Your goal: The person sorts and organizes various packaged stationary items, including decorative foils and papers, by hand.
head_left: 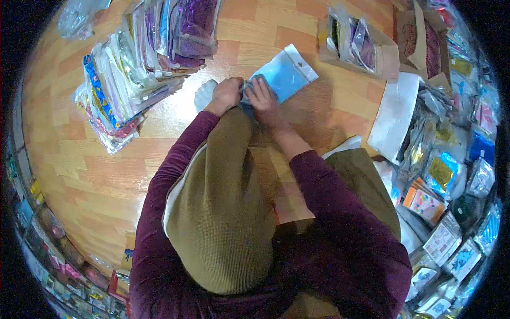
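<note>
Head view: we're resting our right hand, fingers slightly apart, on a blue packet, left hand curled, grip unclear; we're risking creases if pressing unevenly.

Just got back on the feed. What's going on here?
A person on the floor is handling a blue packet. The right hand lies over its near end, and the left hand is curled right beside it; whether that one pinches anything is unclear. Packet stacks stand ahead to the left, a packet-filled carton to the right.
</note>
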### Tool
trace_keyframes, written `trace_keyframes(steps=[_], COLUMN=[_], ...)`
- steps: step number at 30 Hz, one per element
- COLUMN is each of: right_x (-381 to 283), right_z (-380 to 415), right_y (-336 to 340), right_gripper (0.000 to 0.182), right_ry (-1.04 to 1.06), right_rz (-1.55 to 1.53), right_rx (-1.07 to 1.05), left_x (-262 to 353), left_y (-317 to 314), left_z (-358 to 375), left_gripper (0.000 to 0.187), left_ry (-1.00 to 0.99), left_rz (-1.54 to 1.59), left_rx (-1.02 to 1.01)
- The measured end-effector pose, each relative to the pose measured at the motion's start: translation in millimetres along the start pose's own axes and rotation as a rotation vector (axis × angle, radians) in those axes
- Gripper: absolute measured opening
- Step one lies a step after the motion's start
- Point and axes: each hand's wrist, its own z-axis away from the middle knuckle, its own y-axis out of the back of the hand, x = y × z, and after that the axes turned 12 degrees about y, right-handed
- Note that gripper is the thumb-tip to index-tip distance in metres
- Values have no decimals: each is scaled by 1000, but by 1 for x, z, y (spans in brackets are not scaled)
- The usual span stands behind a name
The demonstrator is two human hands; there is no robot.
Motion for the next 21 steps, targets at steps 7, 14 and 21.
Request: trace_keyframes(steps=[7, 14, 21], right_x=[67, 86, 11], right_z=[77, 97, -25], right_y=[21, 73, -7], right_gripper=[44, 50, 43], right_ry=[-366, -576, 38], right_rz=[113, -45, -161], right_rx=[-65, 302, 152], left_x=[3, -3, 6], left_y=[8, 8, 12], left_z=[6, 4, 7], left_gripper=[21, 19, 19], left_ry=[32, 4, 82], left_rz=[47, -2, -132], left_rx=[-22, -21, -10])
